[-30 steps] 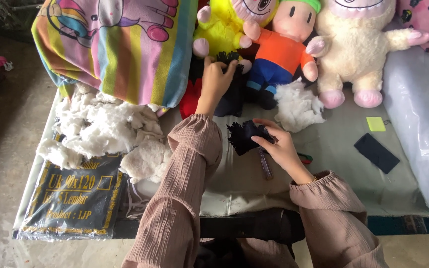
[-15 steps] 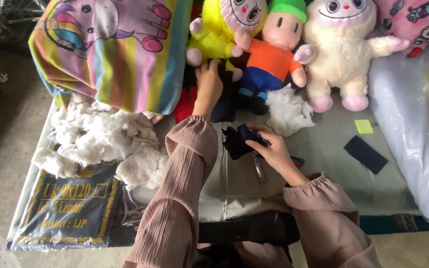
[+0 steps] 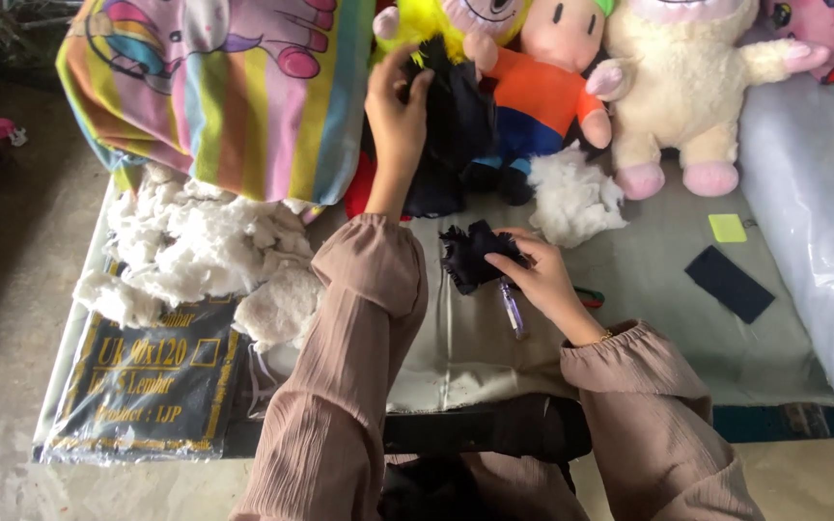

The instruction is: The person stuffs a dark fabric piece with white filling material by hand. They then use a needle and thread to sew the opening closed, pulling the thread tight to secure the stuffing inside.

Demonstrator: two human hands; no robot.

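My left hand [image 3: 396, 116] reaches far forward and grips a piece of black fabric [image 3: 460, 121] lying against the row of plush toys. My right hand [image 3: 538, 275] rests nearer to me on the grey table [image 3: 649, 318], closed on a small bunched piece of black fabric [image 3: 470, 256]. A thin clear pen-like tool [image 3: 512, 311] sticks out under the same hand. Both arms wear dusty-pink ribbed sleeves. An orange-shirted doll [image 3: 542, 87] sits just right of the left hand.
A rainbow-striped plush [image 3: 214, 87] lies at the back left above a heap of white stuffing [image 3: 195, 251]. A cream plush [image 3: 678, 87], a small stuffing tuft [image 3: 571, 198], a yellow note [image 3: 727, 228], a black patch [image 3: 729, 283], a dark packet [image 3: 147, 376] and clear plastic [image 3: 813, 222] surround the table.
My left hand has stretched farther forward and taken hold of the black fabric by the toys. My right hand stays on its black piece. The view has shifted slightly.
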